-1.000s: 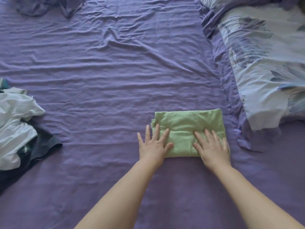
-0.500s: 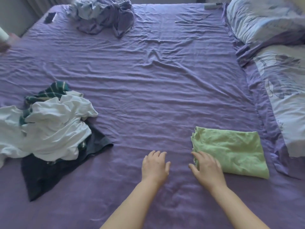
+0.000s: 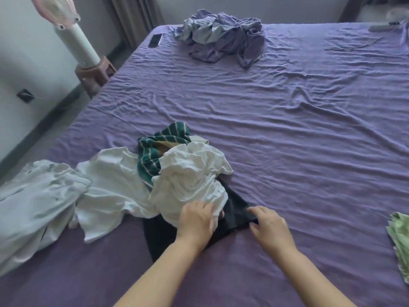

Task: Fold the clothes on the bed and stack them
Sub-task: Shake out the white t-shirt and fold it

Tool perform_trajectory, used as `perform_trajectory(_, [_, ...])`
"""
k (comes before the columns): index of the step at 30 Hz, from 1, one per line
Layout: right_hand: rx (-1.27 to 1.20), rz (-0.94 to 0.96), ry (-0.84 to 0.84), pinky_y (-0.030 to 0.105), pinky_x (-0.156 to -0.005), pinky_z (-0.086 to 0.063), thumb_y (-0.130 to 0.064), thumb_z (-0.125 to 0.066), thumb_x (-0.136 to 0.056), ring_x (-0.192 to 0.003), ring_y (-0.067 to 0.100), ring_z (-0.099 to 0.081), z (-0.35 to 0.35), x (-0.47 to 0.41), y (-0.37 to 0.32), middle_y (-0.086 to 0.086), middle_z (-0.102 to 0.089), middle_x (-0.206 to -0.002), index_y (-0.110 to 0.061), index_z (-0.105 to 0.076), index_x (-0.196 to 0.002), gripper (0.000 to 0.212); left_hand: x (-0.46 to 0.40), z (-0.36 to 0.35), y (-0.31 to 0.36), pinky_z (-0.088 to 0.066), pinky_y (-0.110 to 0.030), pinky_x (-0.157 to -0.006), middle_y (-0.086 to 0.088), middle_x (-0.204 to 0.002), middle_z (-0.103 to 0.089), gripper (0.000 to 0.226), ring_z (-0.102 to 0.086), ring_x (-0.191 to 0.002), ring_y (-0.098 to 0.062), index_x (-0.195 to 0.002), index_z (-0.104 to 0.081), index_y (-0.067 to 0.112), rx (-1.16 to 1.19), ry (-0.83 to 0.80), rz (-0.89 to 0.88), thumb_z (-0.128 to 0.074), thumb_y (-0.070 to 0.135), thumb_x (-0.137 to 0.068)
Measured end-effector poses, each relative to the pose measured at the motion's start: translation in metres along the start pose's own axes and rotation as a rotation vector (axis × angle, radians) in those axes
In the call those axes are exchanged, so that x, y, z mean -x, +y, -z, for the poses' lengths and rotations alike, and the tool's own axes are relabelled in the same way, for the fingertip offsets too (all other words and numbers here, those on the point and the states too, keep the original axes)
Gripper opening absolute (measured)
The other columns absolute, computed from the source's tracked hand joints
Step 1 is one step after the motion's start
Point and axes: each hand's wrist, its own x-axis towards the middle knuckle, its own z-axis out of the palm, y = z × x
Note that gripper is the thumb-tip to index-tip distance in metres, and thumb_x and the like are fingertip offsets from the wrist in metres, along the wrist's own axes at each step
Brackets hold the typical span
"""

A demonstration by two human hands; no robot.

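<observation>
A heap of unfolded clothes lies on the purple bed sheet (image 3: 287, 134): a crumpled white shirt (image 3: 190, 178), a green striped garment (image 3: 155, 149) behind it, and a dark garment (image 3: 234, 211) underneath. My left hand (image 3: 195, 220) lies on the white shirt's near edge with its fingers curled into the cloth. My right hand (image 3: 269, 224) pinches the dark garment's right corner. The folded green cloth (image 3: 400, 240) lies at the far right edge, partly out of view.
A pale grey-white garment (image 3: 37, 207) sprawls at the left. A bundle of purple-grey bedding (image 3: 221, 36) sits at the far end, with a dark phone (image 3: 155, 40) near the bed's far left corner. A white and pink fan (image 3: 75, 38) stands on a stool (image 3: 95, 74) beside the bed.
Both hands left the folded green cloth and moved left to the heap. My view swung left, so the green cloth now sits at the right edge.
</observation>
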Motion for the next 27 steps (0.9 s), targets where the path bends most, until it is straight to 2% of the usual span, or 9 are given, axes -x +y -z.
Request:
perform_trajectory(3, [-0.041,0.073,-0.043,0.034,-0.094,-0.039,-0.019,-0.052,-0.088,-0.121,0.019,-0.046,-0.016,-0.023,-0.044,-0.008,-0.052,-0.129,-0.023,-0.05,-0.129,0.041,-0.013,0.018,-0.047,-0.052,-0.036,-0.073,0.0,-0.087,-0.066,0.026,-0.065,-0.086,-0.023,-0.081,-0.071,0.018,-0.027,0.056,0.134,-0.079,0.012,-0.057])
perform_trajectory(5, [-0.064,0.125,-0.065,0.035,-0.096,-0.039,-0.019,-0.052,-0.089,-0.123,0.019,-0.043,-0.028,-0.036,-0.068,-0.005,-0.049,-0.131,-0.022,-0.048,-0.131,0.042,-0.025,0.027,-0.073,-0.048,-0.043,-0.088,-0.01,-0.116,-0.061,0.04,-0.058,-0.11,-0.03,-0.105,-0.068,0.016,-0.023,0.08,0.272,-0.077,0.012,-0.066])
perform_trajectory(7, [-0.06,0.172,-0.094,0.033,-0.102,-0.036,-0.022,-0.052,-0.091,-0.129,0.018,-0.035,-0.039,-0.047,-0.087,-0.004,-0.041,-0.139,-0.023,-0.043,-0.135,0.046,-0.038,0.032,-0.095,-0.033,-0.041,-0.106,-0.012,-0.145,-0.036,0.053,-0.034,-0.134,-0.029,-0.137,-0.046,0.019,-0.051,0.042,0.368,-0.06,0.019,-0.086])
perform_trajectory(9, [-0.047,0.179,-0.111,0.032,-0.106,-0.032,-0.027,-0.053,-0.092,-0.134,0.019,-0.028,-0.051,-0.059,-0.102,-0.002,-0.032,-0.147,-0.026,-0.037,-0.139,0.05,-0.053,0.031,-0.114,-0.023,-0.037,-0.111,-0.009,-0.155,-0.017,0.064,-0.021,-0.141,-0.025,-0.149,-0.02,0.02,-0.074,0.023,0.385,-0.051,0.023,-0.093])
perform_trajectory(11, [-0.048,0.148,-0.099,0.033,-0.106,-0.031,-0.03,-0.055,-0.091,-0.136,0.021,-0.025,-0.061,-0.069,-0.11,0.002,-0.029,-0.148,-0.027,-0.042,-0.136,0.047,-0.068,0.03,-0.122,-0.026,-0.035,-0.109,-0.006,-0.153,-0.023,0.066,-0.029,-0.137,-0.022,-0.149,-0.016,0.019,-0.065,0.013,0.381,-0.051,0.026,-0.094])
perform_trajectory(15, [-0.087,0.183,0.085,0.032,-0.089,-0.039,-0.02,-0.065,-0.084,-0.117,0.027,-0.044,-0.071,-0.078,-0.11,0.003,-0.059,-0.114,-0.01,-0.066,-0.093,0.014,-0.084,0.034,-0.124,-0.036,-0.035,-0.086,-0.005,-0.111,-0.063,0.023,-0.052,-0.105,-0.025,-0.112,-0.06,0.016,-0.025,0.126,0.369,-0.05,0.025,-0.093])
perform_trajectory(19, [-0.288,0.175,0.183,0.02,-0.091,-0.032,-0.013,-0.068,-0.083,-0.109,0.022,-0.05,-0.043,-0.074,-0.108,0.002,-0.065,-0.097,-0.005,-0.067,-0.089,0.01,-0.089,0.049,-0.11,-0.038,-0.03,-0.081,-0.009,-0.099,-0.064,0.014,-0.054,-0.097,-0.026,-0.096,-0.063,0.008,0.397,0.193,0.293,-0.057,0.021,-0.092])
perform_trajectory(22, [-0.433,0.12,0.209,0.004,-0.077,-0.032,-0.013,-0.065,-0.086,-0.094,0.012,-0.052,-0.002,-0.064,-0.113,-0.003,-0.062,-0.094,-0.006,-0.066,-0.095,0.011,-0.096,0.085,-0.084,-0.037,-0.02,-0.069,0.0,-0.088,-0.062,0.01,-0.055,-0.081,-0.014,-0.091,-0.055,0.013,0.656,0.127,0.26,-0.055,0.023,-0.094])
perform_trajectory(27, [-0.554,0.06,0.261,0.019,-0.072,-0.043,-0.02,-0.06,-0.089,-0.083,0.008,-0.06,0.082,-0.045,-0.103,-0.008,-0.067,-0.089,-0.022,-0.064,-0.094,0.006,-0.115,0.167,-0.032,-0.039,-0.018,-0.061,0.01,-0.074,-0.055,0.013,-0.052,-0.068,-0.006,-0.088,-0.053,0.016,0.756,0.189,0.181,-0.056,0.028,-0.094])
